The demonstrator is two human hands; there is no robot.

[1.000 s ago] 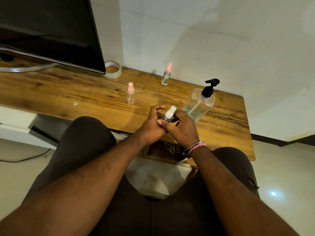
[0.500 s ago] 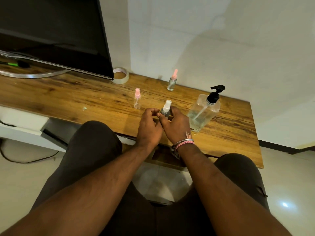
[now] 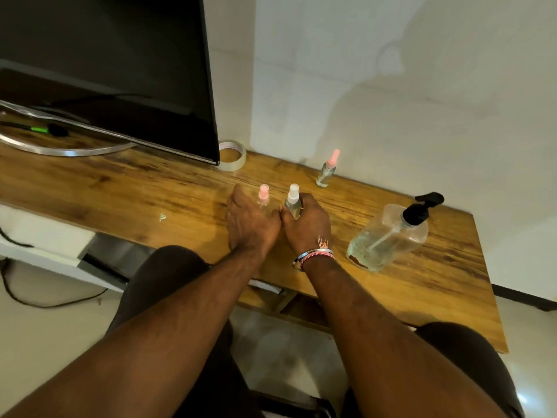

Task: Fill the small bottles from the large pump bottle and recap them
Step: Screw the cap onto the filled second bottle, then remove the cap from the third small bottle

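A wooden table (image 3: 120, 188) against a white wall (image 3: 391, 86), seen from a seat, with pale floor (image 3: 36, 342) below. Two dark knees (image 3: 162, 267) right up at the near edge. Bare wood on the near right, running out to the right edge.

Both hands side by side past the near edge, touching at the thumbs. Right hand (image 3: 307, 224), with bands (image 3: 313, 255) on the wrist, curled round the white-cap bottle (image 3: 293, 202), standing up on the wood. Left hand (image 3: 248, 224) up against the pink-cap bottle (image 3: 263, 197); fingers hidden behind the hand, so no telling if gripping or only touching. Those two small bottles close together, a thin gap between.

To the right, well apart from the hands, the pump bottle (image 3: 388, 236), clear with a black pump, partly full, near the right edge. Open wood between it and the right hand.

A tiny scrap (image 3: 162, 217) on the wood left of the hands, with lots of bare wood around.

Farther back, a far bottle (image 3: 327, 171) with a pink cap, alone near the wall. A tape roll (image 3: 233, 155) at the back edge, just beside the corner of the big dark screen (image 3: 105, 70). Silver stand (image 3: 60, 149) under the screen, taking up the far left.
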